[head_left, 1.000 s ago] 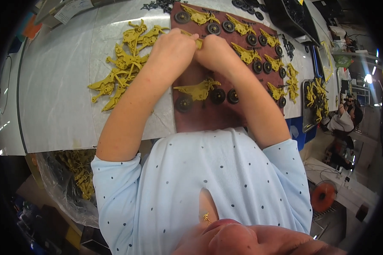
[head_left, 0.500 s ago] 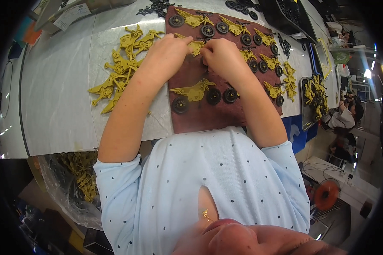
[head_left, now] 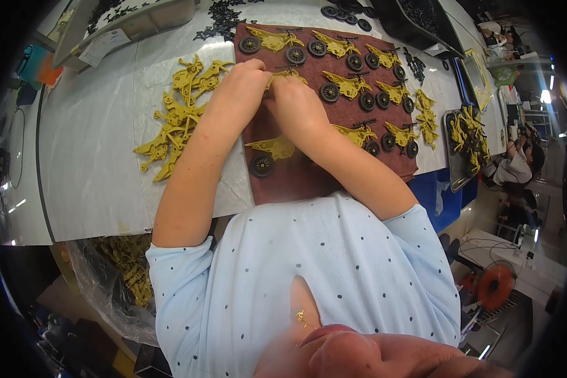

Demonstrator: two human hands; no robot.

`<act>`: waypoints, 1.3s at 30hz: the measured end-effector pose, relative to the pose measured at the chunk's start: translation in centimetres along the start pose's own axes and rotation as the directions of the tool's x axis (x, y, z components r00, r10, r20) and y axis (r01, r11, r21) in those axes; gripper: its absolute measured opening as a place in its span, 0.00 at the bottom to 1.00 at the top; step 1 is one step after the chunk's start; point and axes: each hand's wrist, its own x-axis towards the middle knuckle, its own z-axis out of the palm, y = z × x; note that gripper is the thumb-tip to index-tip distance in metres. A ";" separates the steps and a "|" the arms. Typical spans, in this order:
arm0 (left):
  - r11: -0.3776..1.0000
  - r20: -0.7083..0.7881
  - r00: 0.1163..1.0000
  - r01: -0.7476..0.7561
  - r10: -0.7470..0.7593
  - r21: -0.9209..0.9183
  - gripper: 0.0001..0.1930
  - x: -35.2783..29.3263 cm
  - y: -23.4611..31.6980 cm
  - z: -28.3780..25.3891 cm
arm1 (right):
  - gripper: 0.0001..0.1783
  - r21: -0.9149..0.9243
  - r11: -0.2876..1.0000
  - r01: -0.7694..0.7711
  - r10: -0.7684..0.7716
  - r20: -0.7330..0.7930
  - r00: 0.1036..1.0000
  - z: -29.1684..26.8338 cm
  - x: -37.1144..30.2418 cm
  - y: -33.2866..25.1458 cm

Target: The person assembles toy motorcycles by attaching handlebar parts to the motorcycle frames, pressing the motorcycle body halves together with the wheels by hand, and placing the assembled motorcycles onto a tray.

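On a maroon cloth [head_left: 268, 188] lie rows of yellow plastic toy motorcycle bodies with black spoked wheels and black handlebars. My left hand [head_left: 247, 82] is closed at the rear end of one toy motorcycle body [head_left: 291, 74] in the second row. Beside it, my right hand [head_left: 298, 107] has its fingers curled in on the same end, their tips meeting the left hand's. The fingers hide that end, and I cannot see whether a wheel is between them. Below my hands lies another yellow body [head_left: 274, 146] with a black wheel [head_left: 261, 165], partly covered by my right forearm.
Loose yellow bodies [head_left: 181, 116] are heaped left of the cloth. Black handlebar parts [head_left: 223, 19] and loose wheels [head_left: 346, 16] lie beyond it. A black bin [head_left: 416, 28], a tray of yellow parts [head_left: 466, 142] and a grey bin [head_left: 132, 31] stand around. Other people sit far right.
My right hand has shifted left, closer to my left hand, at the rear of the same toy motorcycle body. The whole view has moved slightly.
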 end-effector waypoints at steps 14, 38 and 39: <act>0.999 -0.012 1.000 0.001 -0.001 0.039 0.11 -0.7 -0.5 0.0 | 0.06 -0.286 0.957 -0.042 0.097 0.182 0.978 -0.5 -0.4 -0.9; 0.976 0.043 0.998 0.036 -0.047 0.214 0.18 -1.5 1.0 -1.4 | 0.05 0.019 1.000 -0.016 0.017 -0.050 0.999 -2.6 -0.7 1.3; 0.967 0.062 0.997 0.036 -0.054 0.252 0.18 -1.6 1.0 -1.1 | 0.05 -0.005 1.000 0.002 -0.002 -0.050 0.999 -2.2 -0.8 1.2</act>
